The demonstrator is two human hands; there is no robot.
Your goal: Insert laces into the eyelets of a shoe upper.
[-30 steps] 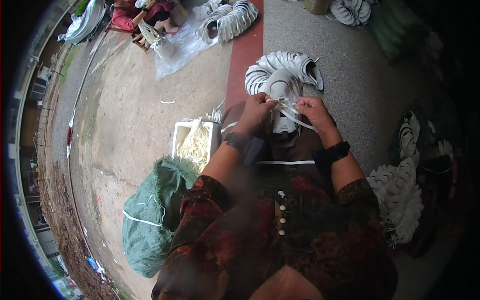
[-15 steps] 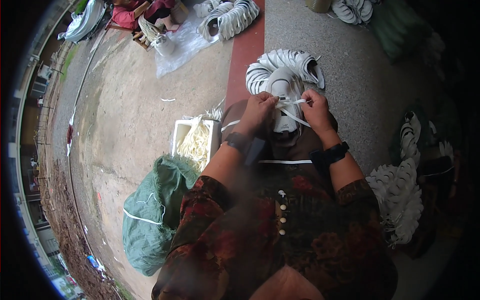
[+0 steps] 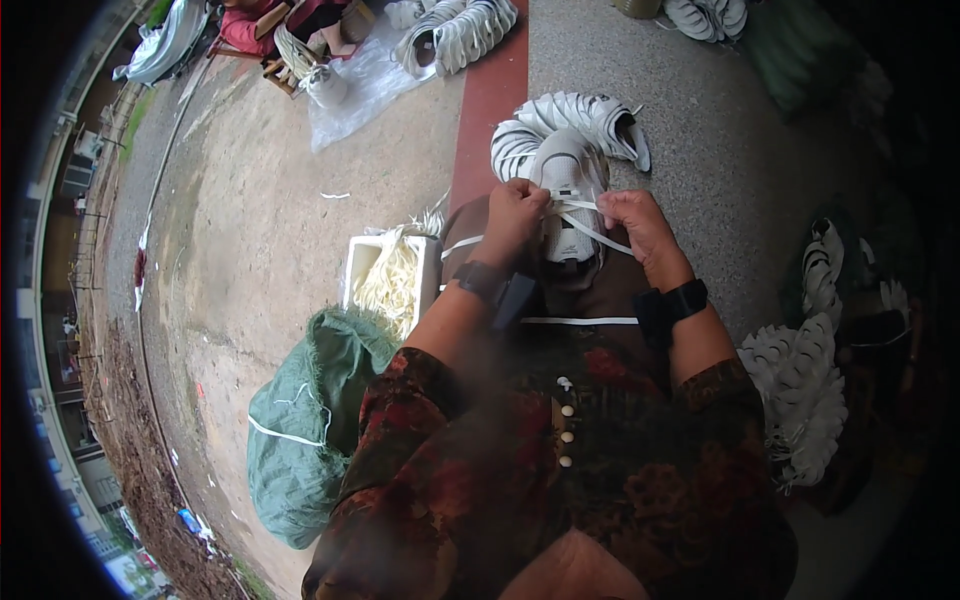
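A light grey shoe upper (image 3: 563, 152) lies over my knees, its toe end pointing away from me. White shoelace (image 3: 597, 235) crosses its eyelet area, and one loose length hangs toward the right. At the upper's left edge, my left hand (image 3: 516, 215) is closed in a pinch on the lace. My right hand (image 3: 641, 222) pinches the lace on the other side, thumb and fingertips together. Just beyond the upper, a curved row of nested shoe uppers (image 3: 575, 112) rests on the ground.
To my left stand a white foam box (image 3: 357, 272) full of pale laces and a green woven sack (image 3: 305, 430). More stacked uppers (image 3: 800, 385) are at my right. At the far left, another person (image 3: 252, 30) sits near plastic sheeting (image 3: 375, 95).
My right hand has shifted slightly down and right, its wrist turning outward. The lace between the hands has moved a little, while my left hand stays near the same spot.
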